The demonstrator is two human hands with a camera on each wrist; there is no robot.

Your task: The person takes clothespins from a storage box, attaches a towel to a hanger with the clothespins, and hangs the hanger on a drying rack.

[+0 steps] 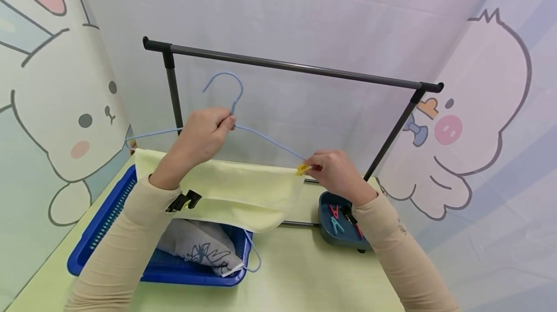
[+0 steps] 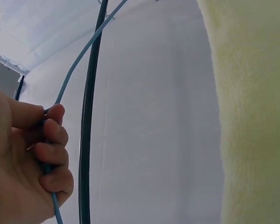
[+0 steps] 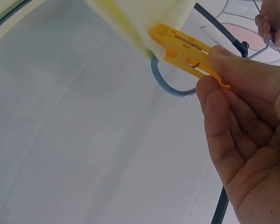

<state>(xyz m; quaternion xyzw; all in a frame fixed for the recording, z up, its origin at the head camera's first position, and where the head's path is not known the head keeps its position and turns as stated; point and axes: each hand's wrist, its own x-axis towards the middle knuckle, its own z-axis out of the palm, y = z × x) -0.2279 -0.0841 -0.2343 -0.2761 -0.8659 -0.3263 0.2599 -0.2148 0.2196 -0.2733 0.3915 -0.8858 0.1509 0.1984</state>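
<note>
My left hand (image 1: pixel 206 133) grips a blue wire hanger (image 1: pixel 271 141) just below its hook, holding it up in front of the rack. A pale yellow towel (image 1: pixel 243 184) hangs along the hanger's lower bar. Between thumb and fingertips, my right hand (image 1: pixel 335 174) pinches a yellow clothespin (image 3: pixel 184 51) at the towel's right corner. In the right wrist view its jaws are on the towel's edge, beside the hanger's curved end. The left wrist view shows the left fingers curled round the blue wire (image 2: pixel 77 60).
A dark clothes rack (image 1: pixel 287 65) stands behind the hands. At left, a blue basket (image 1: pixel 191 278) holds a grey cloth (image 1: pixel 196 244) and part of another hanger (image 1: pixel 256 256). A dark tray (image 1: pixel 330 239) with red and blue clothespins (image 1: pixel 336 226) sits at right on the table (image 1: pixel 304 278).
</note>
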